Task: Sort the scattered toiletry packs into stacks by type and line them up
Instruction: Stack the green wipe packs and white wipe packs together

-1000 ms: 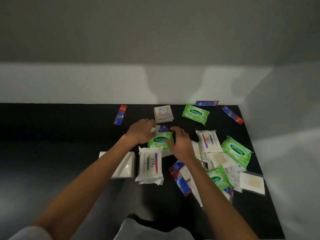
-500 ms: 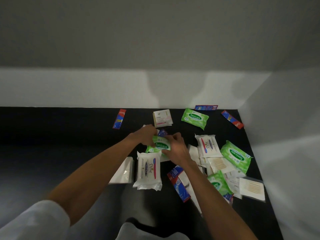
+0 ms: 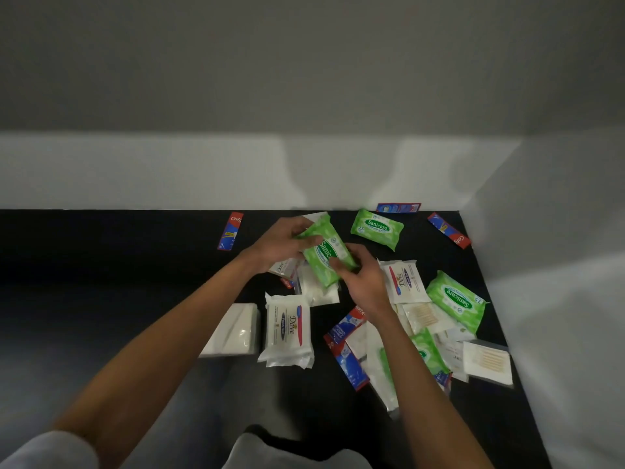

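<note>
Green, soft and crinkly, the wet-wipe pack (image 3: 326, 255) is held between both hands above the middle of the black table (image 3: 101, 265). The left hand (image 3: 280, 245) curls over its far end with the thumb across the printed face, and the right hand (image 3: 365, 282) pinches its near end from the 4 o'clock side. The pack's long axis runs from about 11 o'clock to 5 o'clock. Its label faces up, and the lettering reads down toward the near end. The step in hand looks like gathering the green packs into one stack. It is probably best to keep hold of both ends so the limp pack does not sag. The pack can then be turned to match its neighbour and set down flat with the edges square. A second green pack (image 3: 377, 228) lies at 2 o'clock from it, and a third (image 3: 456, 301) at 4 o'clock. A white Dove pack (image 3: 289, 330) sits at 7 o'clock, with a plain white pack (image 3: 233, 330) just beside it at 8 o'clock.
</note>
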Demonstrator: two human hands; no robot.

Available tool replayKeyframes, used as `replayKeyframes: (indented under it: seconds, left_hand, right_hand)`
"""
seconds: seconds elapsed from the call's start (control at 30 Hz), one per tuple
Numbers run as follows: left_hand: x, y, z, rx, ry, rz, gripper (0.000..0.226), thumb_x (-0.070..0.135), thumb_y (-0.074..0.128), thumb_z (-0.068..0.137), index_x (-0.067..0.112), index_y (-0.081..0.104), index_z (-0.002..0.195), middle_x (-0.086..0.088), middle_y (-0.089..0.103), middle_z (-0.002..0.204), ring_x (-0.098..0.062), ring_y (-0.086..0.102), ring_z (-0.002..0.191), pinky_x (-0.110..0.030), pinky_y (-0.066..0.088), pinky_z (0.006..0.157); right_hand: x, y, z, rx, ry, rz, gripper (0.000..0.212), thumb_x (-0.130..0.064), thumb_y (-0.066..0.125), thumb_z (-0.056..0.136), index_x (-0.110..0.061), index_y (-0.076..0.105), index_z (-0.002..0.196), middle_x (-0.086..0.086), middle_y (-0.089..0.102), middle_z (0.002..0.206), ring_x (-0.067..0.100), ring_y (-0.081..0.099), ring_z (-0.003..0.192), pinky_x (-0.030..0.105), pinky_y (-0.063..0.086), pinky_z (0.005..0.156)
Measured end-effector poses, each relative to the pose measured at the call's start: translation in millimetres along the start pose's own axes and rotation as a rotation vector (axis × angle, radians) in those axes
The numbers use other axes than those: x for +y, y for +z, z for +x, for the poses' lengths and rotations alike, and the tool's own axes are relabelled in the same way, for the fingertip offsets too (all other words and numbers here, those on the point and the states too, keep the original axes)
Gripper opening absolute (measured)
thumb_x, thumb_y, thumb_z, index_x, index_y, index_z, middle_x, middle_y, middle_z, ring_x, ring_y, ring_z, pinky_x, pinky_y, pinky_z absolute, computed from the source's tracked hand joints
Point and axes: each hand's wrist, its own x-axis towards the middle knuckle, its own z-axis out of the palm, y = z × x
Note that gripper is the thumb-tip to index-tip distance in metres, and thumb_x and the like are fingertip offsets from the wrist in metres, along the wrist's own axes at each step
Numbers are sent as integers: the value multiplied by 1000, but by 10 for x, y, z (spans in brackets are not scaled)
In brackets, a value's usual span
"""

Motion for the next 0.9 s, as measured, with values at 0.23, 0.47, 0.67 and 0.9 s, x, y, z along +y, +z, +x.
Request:
replayKeyframes:
  seconds: [0.23,0.47,0.67,0.9]
  left_hand:
    - [73,-170,-210,205,-6,-197,22,17,71,100,11,68,121,-7,77,116,-19,77,105,-38,65,84]
    - [-50,-311,-358,305,-37,-151,27,23,68,102,7,68,124,-7,79,114,-21,78,105,-44,65,89]
    - [-40,-196,-401,294,-59,-101,26,29,68,102,13,69,122,-5,80,109,-20,78,102,-49,64,93]
    - [-21,-40,-434,280,-78,-79,26,32,68,102,16,69,121,-3,80,109,-17,78,102,-49,63,94]
  right_hand:
    - [249,149,-18,10,-29,-137,22,-31,51,112,-23,69,122,0,74,112,16,71,99,42,60,90]
    - [547,356,72,-425,-389,-943,62,-25,59,104,-53,36,154,-3,19,173,32,14,161,59,26,124]
    - [755,167,149,-424,-394,-1085,49,-44,36,111,-53,25,157,3,12,176,40,2,163,65,20,128]
    - [969,-260,-50,-186,-295,-1233,85,-39,70,95,-54,20,162,7,5,177,44,9,162,62,17,129]
